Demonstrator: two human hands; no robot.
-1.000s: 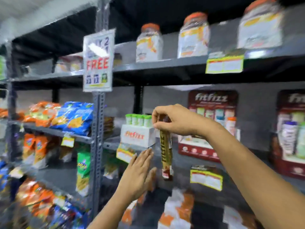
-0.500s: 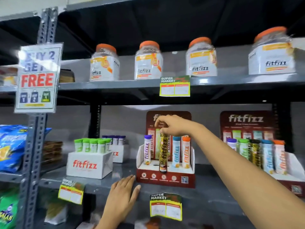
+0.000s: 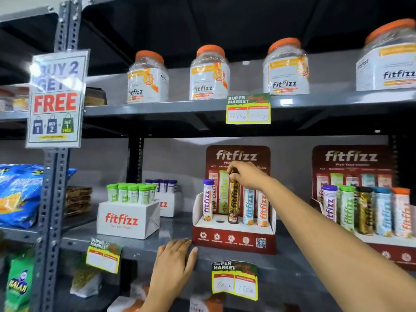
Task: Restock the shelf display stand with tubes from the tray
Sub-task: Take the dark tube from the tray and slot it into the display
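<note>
Gold-black tube (image 3: pixel 233 202) stands upright in the middle slot of the red fitfizz display stand (image 3: pixel 234 239), bottom end seated in its hole. Right hand (image 3: pixel 246 176) pinches the tube's cap from above, fingers closed round the top, arm reaching in from lower right.

Same stand: purple-capped tube (image 3: pixel 207 200) in the leftmost slot, an empty hole (image 3: pixel 220 221) just right of it, then the gold tube, then a blue-lettered tube (image 3: pixel 248 206) and an orange-lettered tube (image 3: pixel 262 207) on the right. Caps of those last two are hidden behind the hand and wrist.

Left hand (image 3: pixel 174 257) lies flat, palm down, on the front edge of the grey shelf (image 3: pixel 139 246), fingers spread and holding nothing, fingertips just at the stand's lower-left corner. Cannot tell if they touch it.

Outward: a white fitfizz box (image 3: pixel 128 219) with green-capped tubes sits left of the stand, another white box with purple caps behind it. A second red stand (image 3: pixel 364 212) on the right holds a full row of five tubes. A yellow price tag (image 3: pixel 234 280) hangs off the shelf edge under the first stand. The upper shelf carries orange-lidded jars (image 3: pixel 209 74). A "BUY 2 GET 1 FREE" sign (image 3: pixel 56 97) is fixed to the upright post at left, snack bags beyond it.
</note>
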